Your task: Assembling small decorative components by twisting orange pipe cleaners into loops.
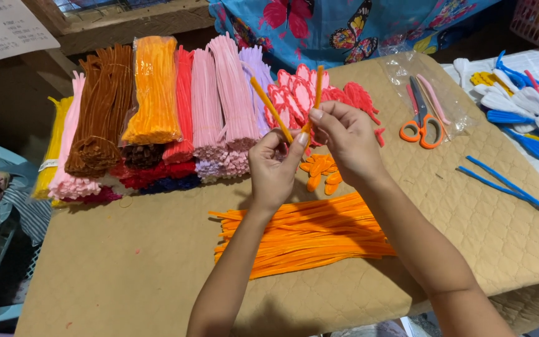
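Note:
Both of my hands are raised above the tan quilted table (126,262) and pinch one orange pipe cleaner (269,106) bent into a V. My left hand (274,165) grips it at the bend, with one arm rising up to the left. My right hand (344,140) holds the other arm, whose tip sticks up past my fingers. Under my forearms lies a loose pile of straight orange pipe cleaners (304,234). Small orange petal loops (320,171) rest just behind my hands.
Bundles of pipe cleaners (157,112) in yellow, pink, brown, orange, red and lilac lie at the back left. Pink looped shapes (304,93) sit behind my hands. Orange-handled scissors (420,122) lie on a plastic bag, two blue pipe cleaners (506,185) and blue-white shapes (519,103) at right.

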